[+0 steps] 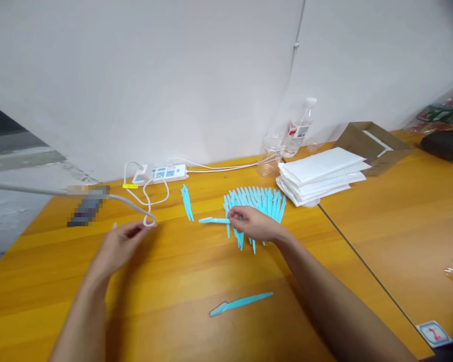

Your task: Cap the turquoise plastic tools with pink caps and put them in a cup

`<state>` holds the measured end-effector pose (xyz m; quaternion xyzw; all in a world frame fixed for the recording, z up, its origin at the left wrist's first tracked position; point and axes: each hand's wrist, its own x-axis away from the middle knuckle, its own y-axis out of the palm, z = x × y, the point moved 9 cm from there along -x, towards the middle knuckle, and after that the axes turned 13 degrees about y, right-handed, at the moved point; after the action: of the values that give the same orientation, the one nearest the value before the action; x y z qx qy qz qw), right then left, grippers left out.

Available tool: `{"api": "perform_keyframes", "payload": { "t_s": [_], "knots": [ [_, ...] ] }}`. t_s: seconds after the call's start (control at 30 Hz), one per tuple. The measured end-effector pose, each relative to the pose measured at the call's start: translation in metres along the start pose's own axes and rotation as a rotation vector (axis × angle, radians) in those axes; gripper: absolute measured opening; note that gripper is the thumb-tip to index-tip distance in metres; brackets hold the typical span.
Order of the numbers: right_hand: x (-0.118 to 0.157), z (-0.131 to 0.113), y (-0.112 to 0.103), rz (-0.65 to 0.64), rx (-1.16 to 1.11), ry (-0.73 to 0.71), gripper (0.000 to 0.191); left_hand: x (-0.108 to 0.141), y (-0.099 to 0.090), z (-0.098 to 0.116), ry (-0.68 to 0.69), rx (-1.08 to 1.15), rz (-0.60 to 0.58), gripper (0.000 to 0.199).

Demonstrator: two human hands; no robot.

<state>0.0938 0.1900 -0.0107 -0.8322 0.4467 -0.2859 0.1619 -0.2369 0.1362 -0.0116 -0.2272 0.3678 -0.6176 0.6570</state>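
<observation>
Pinching one slim blue tool (213, 220) by the end toward the right in the right hand (251, 223), grip narrow, thumb against fingertips — beside the left edge of a fanned row of blue tools (266, 201) on the worktop (166, 291). Probably light, stiff plastic, a bit slick; best held by the plain narrow handle, clear of the broader end. Left hand (119, 251) at a loop of white cable (130, 200) — impossible to say whether closed on it.
</observation>
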Motion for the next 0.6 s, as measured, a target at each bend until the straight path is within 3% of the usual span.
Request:
{"api": "perform_keyframes", "payload": {
  "t_s": [0.1, 0.2, 0.33, 0.6],
  "knots": [
    [0.016, 0.019, 0.007, -0.085, -0.112, -0.001, 0.019, 0.014, 0.062, 0.051, -0.046, 0.376, -0.054, 0.044],
    [0.02, 0.027, 0.014, -0.106, -0.151, -0.015, 0.023, 0.019, 0.092, 0.077, -0.073, 0.529, -0.02, 0.04],
    [0.02, 0.03, 0.016, -0.104, -0.165, -0.028, 0.027, 0.023, 0.096, 0.073, -0.089, 0.538, 0.006, 0.037],
    [0.021, 0.032, 0.02, -0.109, -0.154, -0.026, 0.028, 0.029, 0.104, 0.073, -0.052, 0.482, -0.079, 0.034]
  ]
}}
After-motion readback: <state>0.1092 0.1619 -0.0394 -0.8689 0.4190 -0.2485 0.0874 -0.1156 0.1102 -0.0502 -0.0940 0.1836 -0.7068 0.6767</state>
